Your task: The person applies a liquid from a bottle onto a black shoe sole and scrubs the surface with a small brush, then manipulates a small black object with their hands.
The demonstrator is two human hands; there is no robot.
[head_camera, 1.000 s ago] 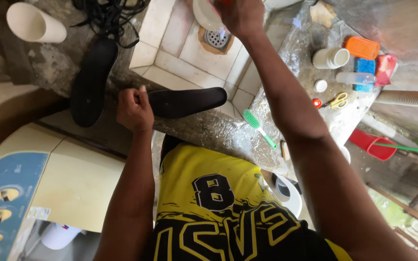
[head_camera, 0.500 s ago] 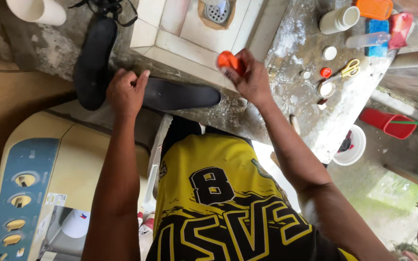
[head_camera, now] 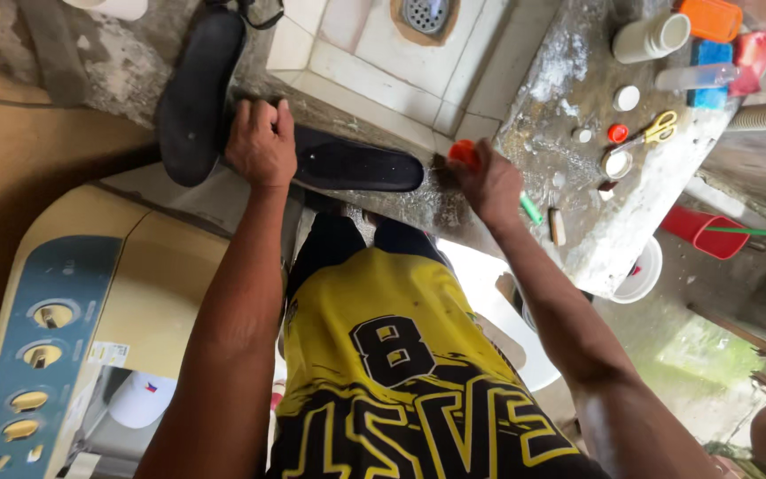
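My left hand (head_camera: 261, 142) presses down on the heel end of a black shoe insole (head_camera: 356, 165) that lies flat on the concrete counter edge. A second black insole (head_camera: 195, 98) lies just to its left, beyond my knuckles. My right hand (head_camera: 489, 182) is closed around a small orange brush (head_camera: 464, 153), held at the toe end of the first insole. A green toothbrush (head_camera: 532, 209) pokes out from under my right wrist.
A tiled sink basin (head_camera: 374, 53) with a metal drain sits beyond the insoles. Right of it are a white cup (head_camera: 649, 37), yellow scissors (head_camera: 658, 129), bottle caps and coloured boxes. A beige washing machine (head_camera: 64, 328) stands at my left. A red dustpan (head_camera: 700, 232) is lower right.
My right hand came down from over the sink drain with the orange brush to the toe end of the insole. My left hand stayed on the insole.
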